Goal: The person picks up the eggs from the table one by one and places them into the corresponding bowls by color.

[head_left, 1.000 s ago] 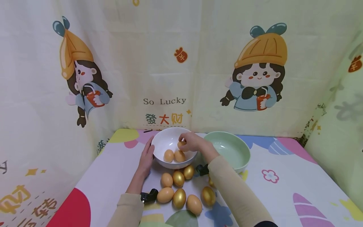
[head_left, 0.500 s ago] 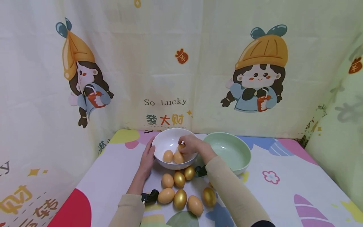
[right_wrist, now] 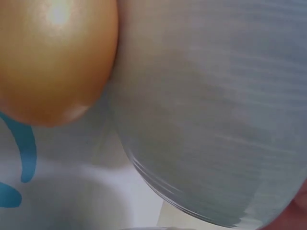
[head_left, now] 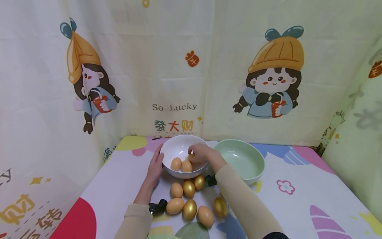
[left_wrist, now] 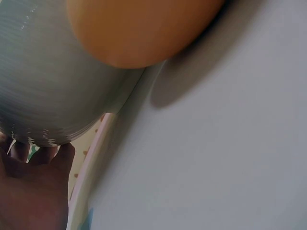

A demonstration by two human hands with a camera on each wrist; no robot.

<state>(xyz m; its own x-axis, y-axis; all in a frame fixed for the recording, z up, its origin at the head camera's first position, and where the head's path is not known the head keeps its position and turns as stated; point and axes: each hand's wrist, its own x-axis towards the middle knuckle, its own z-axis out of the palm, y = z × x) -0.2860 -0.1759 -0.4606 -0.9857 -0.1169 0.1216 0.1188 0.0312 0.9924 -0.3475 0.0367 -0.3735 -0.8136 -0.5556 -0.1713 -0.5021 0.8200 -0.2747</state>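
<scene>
In the head view, my left hand [head_left: 154,167] rests against the left side of the white bowl [head_left: 169,146], its fingers fairly straight; the left wrist view shows its fingertips [left_wrist: 66,152] touching the outer wall. My right hand [head_left: 201,153] reaches over the bowl's right side, fingers curled round a brown egg [head_left: 190,156] that they partly cover. Two more brown eggs, one to the left [head_left: 176,164] and one nearer the hand [head_left: 186,166], lie on the bowl's bottom.
A green bowl [head_left: 241,158] stands right of the white one. In front of the white bowl lie several gold eggs [head_left: 189,209] and brown eggs [head_left: 205,216]. The right forearm crosses over the table in front of the green bowl. A patterned cloth [head_left: 221,99] hangs behind.
My right hand has lowered the held egg slightly inside the white bowl. The two other eggs there have shifted a little left. My left hand has stayed at the bowl's side.
</scene>
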